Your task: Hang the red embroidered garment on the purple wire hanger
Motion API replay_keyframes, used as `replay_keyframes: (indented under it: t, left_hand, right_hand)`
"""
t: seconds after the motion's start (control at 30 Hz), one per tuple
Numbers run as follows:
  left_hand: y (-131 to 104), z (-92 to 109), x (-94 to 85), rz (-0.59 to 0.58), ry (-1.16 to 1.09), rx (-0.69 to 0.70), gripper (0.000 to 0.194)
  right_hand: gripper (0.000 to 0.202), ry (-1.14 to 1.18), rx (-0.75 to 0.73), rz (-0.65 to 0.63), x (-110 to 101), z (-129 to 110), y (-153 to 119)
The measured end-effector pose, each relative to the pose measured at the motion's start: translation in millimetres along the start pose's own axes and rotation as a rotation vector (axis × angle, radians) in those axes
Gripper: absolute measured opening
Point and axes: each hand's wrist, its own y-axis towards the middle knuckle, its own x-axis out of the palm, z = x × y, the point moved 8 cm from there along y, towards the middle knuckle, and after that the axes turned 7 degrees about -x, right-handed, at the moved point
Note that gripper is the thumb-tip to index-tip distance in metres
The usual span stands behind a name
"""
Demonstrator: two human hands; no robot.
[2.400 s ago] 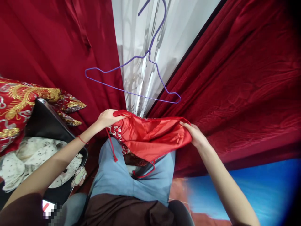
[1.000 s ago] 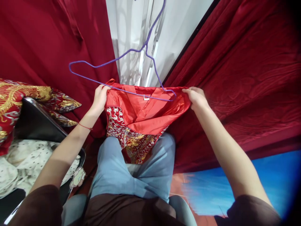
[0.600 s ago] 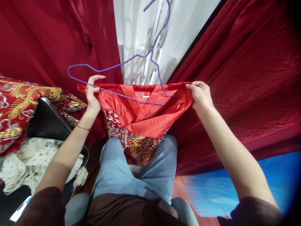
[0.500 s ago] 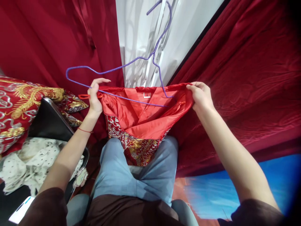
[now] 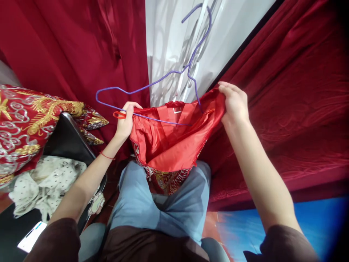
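Between my two hands a red embroidered skirt-like garment (image 5: 171, 153) is stretched by its top edge, its shiny red lining facing me and its gold and silver embroidery lower down between my knees. My left hand (image 5: 125, 122) pinches the left end of that edge and also has the lower bar of a purple hanger (image 5: 160, 80) against it. A small orange-red loop (image 5: 119, 115) sticks out beside this hand. My right hand (image 5: 235, 100) grips the right end of the edge. The hanger's right end is inside the garment, hidden by fabric; its hook points up.
On the left, a black chair (image 5: 75, 140) carries another red embroidered garment (image 5: 35, 123) and a white dotted cloth (image 5: 51, 182). A lit phone (image 5: 32, 237) lies near them. Red curtains (image 5: 286, 120) hang on both sides of a white panel (image 5: 166, 43). Blue material (image 5: 272, 229) covers floor at right.
My left hand has shifted right, and the hanger appears further right and lower. My right hand has risen slightly, tilting the garment's top edge up on that side. The whole view has shifted a little.
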Motion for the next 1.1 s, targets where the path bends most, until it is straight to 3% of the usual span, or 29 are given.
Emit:
replay_keyframes:
  t: [0.13, 0.23, 0.37, 0.47, 0.57, 0.67, 0.83, 1.0, 1.1]
  left_hand:
    - [-3, -5, 5.0, -0.002, 0.0, -0.001, 0.043]
    - [-3, -7, 6.0, -0.014, -0.01, 0.01, 0.043]
    - [-6, 1, 3.4, -0.067, 0.028, 0.073, 0.043]
    - [-10, 3, -2.4, -0.152, 0.212, 0.046, 0.034]
    - [-9, -3, -17.1, -0.242, 0.5, -0.038, 0.056]
    - [-3, -18, -37.3, -0.319, 0.686, -0.109, 0.055]
    - [-13, -62, -59.8, -0.423, 0.711, -0.262, 0.047]
    - [-31, -106, -65.6, -0.424, 0.794, -0.463, 0.05]
    - [-39, -122, -63.3, -0.531, 0.85, -0.589, 0.044]
  right_hand:
    - [0.026, -0.245, -0.142, -0.188, 39, -13, -14]
    - [0.015, -0.521, -0.223, -0.338, 61, -12, -25]
    - [0.025, -0.807, -0.283, -0.321, 57, -10, -27]
    - [0.031, -0.934, -0.284, -0.334, 53, -12, -30]
    - [0.034, -1.002, -0.273, -0.365, 53, -16, -35]
    - [0.035, -1.019, -0.273, -0.371, 53, -19, -39]
    - [0.04, -1.081, -0.249, -0.404, 57, -19, -44]
    - [0.042, -1.138, -0.261, -0.446, 64, -19, -46]
    - [0.042, -1.155, -0.276, -0.466, 67, -19, -45]
